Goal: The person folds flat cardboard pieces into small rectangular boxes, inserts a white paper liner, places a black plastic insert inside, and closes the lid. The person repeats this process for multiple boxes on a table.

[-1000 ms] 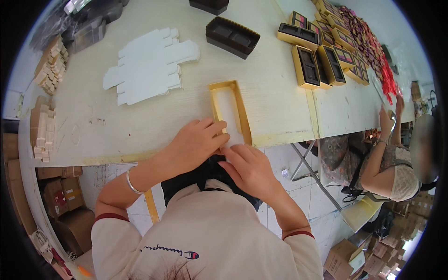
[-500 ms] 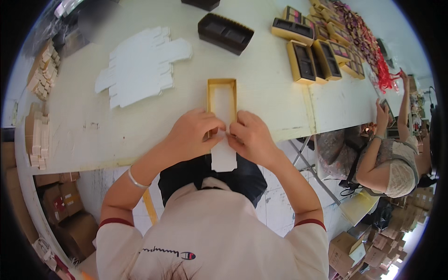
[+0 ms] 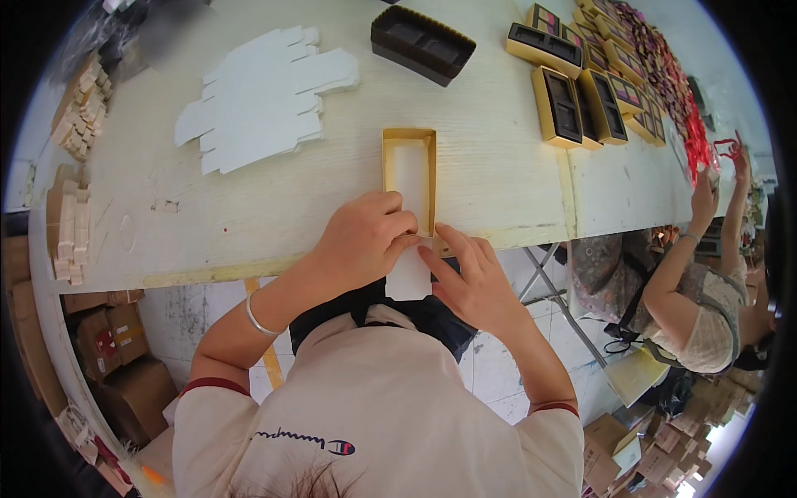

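A narrow gold cardboard box (image 3: 432, 178) with a pale inside lies at the table's front edge. Its white end flap (image 3: 407, 280) hangs down over the edge toward me. My left hand (image 3: 367, 235) is closed in a pinch on the box's near end, thumb against fingers. At the near right corner, my right hand (image 3: 470, 280) has its thumb and fingers apart, fingertips touching the corner and thumb beside the flap. To the far left lie flat white die-cut box blanks (image 3: 261, 100), stacked. A dark brown plastic tray insert (image 3: 423, 46) sits beyond the box.
Gold boxes with dark inserts (image 3: 558, 106) cluster at the far right, by red ribbons (image 3: 696, 124). Small pale cardboard pieces (image 3: 75, 228) stand along the left edge. Another person (image 3: 689, 299) handles red ribbon on the right. Brown cartons (image 3: 124, 349) are under the table.
My right hand has drawn away from the left toward the near right corner, and its fingers have spread. The left still pinches the near end. The co-worker's hands have shifted at the ribbon.
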A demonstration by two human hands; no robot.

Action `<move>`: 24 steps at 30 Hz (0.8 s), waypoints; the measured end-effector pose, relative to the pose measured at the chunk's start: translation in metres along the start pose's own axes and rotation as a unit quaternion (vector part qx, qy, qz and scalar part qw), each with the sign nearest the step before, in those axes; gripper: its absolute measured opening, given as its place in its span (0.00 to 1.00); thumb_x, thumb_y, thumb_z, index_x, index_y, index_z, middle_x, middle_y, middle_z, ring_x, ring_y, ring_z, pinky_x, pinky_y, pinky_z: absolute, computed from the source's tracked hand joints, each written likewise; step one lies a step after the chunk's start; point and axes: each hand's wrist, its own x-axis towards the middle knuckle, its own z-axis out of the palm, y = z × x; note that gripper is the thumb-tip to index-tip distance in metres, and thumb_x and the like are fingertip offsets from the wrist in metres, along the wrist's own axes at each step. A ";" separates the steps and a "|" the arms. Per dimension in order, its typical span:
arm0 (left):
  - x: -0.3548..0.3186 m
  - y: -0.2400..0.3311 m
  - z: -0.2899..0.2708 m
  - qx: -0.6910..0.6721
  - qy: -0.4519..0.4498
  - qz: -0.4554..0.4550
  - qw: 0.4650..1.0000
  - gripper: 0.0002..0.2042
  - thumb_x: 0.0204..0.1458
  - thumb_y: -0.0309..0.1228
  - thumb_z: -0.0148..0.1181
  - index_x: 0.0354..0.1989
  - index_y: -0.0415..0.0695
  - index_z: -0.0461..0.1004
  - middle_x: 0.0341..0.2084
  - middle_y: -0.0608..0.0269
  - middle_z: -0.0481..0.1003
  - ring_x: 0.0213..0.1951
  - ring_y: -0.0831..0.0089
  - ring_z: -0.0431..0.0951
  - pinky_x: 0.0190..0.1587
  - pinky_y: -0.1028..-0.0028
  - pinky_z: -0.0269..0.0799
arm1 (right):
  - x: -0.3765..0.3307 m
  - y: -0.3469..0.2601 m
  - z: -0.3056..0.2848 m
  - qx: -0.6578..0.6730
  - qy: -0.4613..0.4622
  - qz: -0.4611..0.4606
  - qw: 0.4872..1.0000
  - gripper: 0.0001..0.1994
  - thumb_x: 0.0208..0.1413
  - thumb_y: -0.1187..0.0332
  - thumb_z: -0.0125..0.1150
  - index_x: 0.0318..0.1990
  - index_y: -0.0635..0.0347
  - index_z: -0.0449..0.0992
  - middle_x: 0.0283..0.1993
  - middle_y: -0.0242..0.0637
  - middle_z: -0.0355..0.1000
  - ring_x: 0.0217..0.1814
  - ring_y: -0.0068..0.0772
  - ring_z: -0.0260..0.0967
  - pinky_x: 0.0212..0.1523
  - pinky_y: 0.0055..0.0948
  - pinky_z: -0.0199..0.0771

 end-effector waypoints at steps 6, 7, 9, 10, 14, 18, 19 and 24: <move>0.012 0.008 -0.020 -0.172 -0.098 -0.090 0.976 0.14 0.55 0.33 0.60 0.47 0.42 0.69 0.27 0.58 0.73 0.28 0.64 0.73 0.31 0.71 0.68 | 0.011 0.035 0.024 0.157 0.072 -0.044 0.984 0.17 0.44 0.79 0.66 0.43 0.62 0.71 0.46 0.39 0.70 0.39 0.36 0.69 0.34 0.31 0.70; 0.012 0.004 -0.022 -0.202 -0.112 -0.079 0.970 0.15 0.57 0.33 0.59 0.49 0.42 0.67 0.30 0.58 0.74 0.29 0.65 0.73 0.32 0.71 0.68 | 0.009 0.033 0.028 0.241 0.101 0.026 0.965 0.17 0.45 0.79 0.66 0.44 0.62 0.70 0.44 0.38 0.71 0.37 0.34 0.68 0.32 0.29 0.69; 0.011 -0.004 -0.024 -0.259 -0.139 -0.058 0.954 0.16 0.60 0.34 0.55 0.52 0.42 0.64 0.35 0.57 0.76 0.31 0.66 0.74 0.35 0.72 0.68 | 0.012 0.021 0.038 0.400 0.154 0.160 0.889 0.16 0.49 0.78 0.66 0.44 0.61 0.69 0.40 0.37 0.71 0.31 0.29 0.67 0.28 0.25 0.67; 0.011 -0.002 -0.024 -0.245 -0.143 -0.074 0.956 0.15 0.60 0.33 0.54 0.52 0.42 0.63 0.37 0.56 0.75 0.31 0.67 0.73 0.35 0.72 0.68 | 0.017 0.020 0.037 0.460 0.174 0.171 0.854 0.16 0.54 0.78 0.64 0.47 0.60 0.67 0.38 0.37 0.70 0.29 0.24 0.64 0.25 0.20 0.64; 0.004 0.000 -0.014 -0.211 -0.066 -0.041 0.974 0.13 0.59 0.26 0.52 0.51 0.42 0.61 0.47 0.54 0.70 0.31 0.68 0.69 0.37 0.71 0.68 | 0.024 0.015 0.025 0.347 0.086 0.192 0.914 0.16 0.54 0.80 0.61 0.49 0.60 0.67 0.39 0.38 0.70 0.29 0.25 0.64 0.28 0.22 0.66; 0.003 -0.012 -0.007 -0.198 -0.025 0.000 0.980 0.15 0.57 0.24 0.54 0.50 0.42 0.59 0.49 0.53 0.65 0.35 0.57 0.73 0.38 0.66 0.70 | 0.025 0.013 0.022 0.405 0.119 0.242 0.874 0.15 0.54 0.82 0.58 0.49 0.61 0.69 0.42 0.43 0.68 0.28 0.29 0.64 0.31 0.26 0.68; 0.004 -0.010 -0.008 -0.199 -0.027 -0.011 0.980 0.14 0.56 0.23 0.54 0.49 0.42 0.59 0.48 0.53 0.65 0.35 0.56 0.73 0.38 0.66 0.70 | 0.024 0.012 0.023 0.443 0.154 0.258 0.845 0.14 0.54 0.82 0.58 0.49 0.61 0.70 0.43 0.45 0.68 0.28 0.30 0.65 0.31 0.27 0.68; 0.001 0.001 -0.007 -0.153 -0.011 -0.045 0.987 0.11 0.54 0.17 0.54 0.44 0.41 0.65 0.50 0.54 0.62 0.31 0.71 0.71 0.34 0.75 0.69 | 0.020 0.003 0.023 0.100 0.146 0.091 0.980 0.14 0.49 0.79 0.63 0.44 0.66 0.72 0.48 0.48 0.66 0.30 0.38 0.67 0.32 0.32 0.70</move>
